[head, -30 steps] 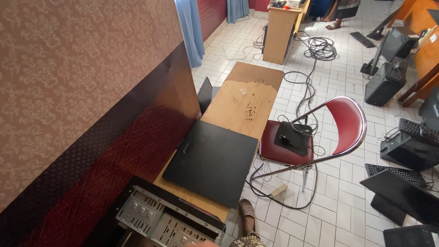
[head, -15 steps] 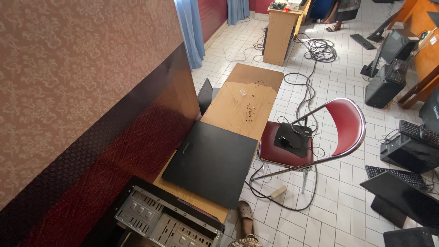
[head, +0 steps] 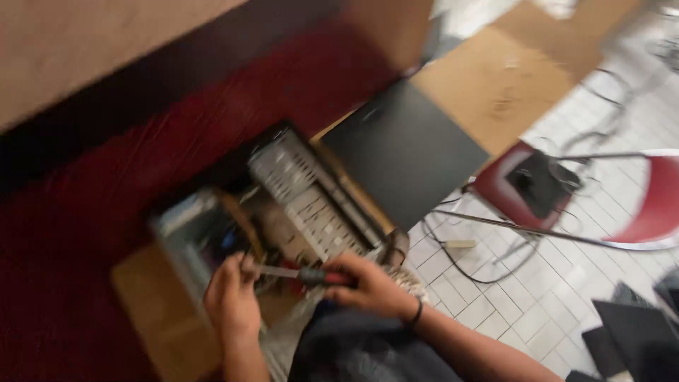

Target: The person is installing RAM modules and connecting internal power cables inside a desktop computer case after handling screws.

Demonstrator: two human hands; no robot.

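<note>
Head view, motion-blurred: screwdriver (head: pixel 304 274) held over an open PC case (head: pixel 283 205).

Right hand (head: pixel 371 286) is closed round the red-and-black handle. Left hand (head: pixel 232 297) is curled at the tip end; whether the shaft is pinched or only steadied cannot be told through the blur. The tool's long axis is laid roughly level, handle to the right, tip pointing left into the case. The case sits on a wooden bench (head: pixel 152 318) by the dark red wall (head: pixel 85 212), directly ahead of both hands, with the left hand nearer its interior. A black panel (head: pixel 407 152) is seen beyond the case, a red chair (head: pixel 658 198) to the right on the tiled floor (head: pixel 537 304).
</note>
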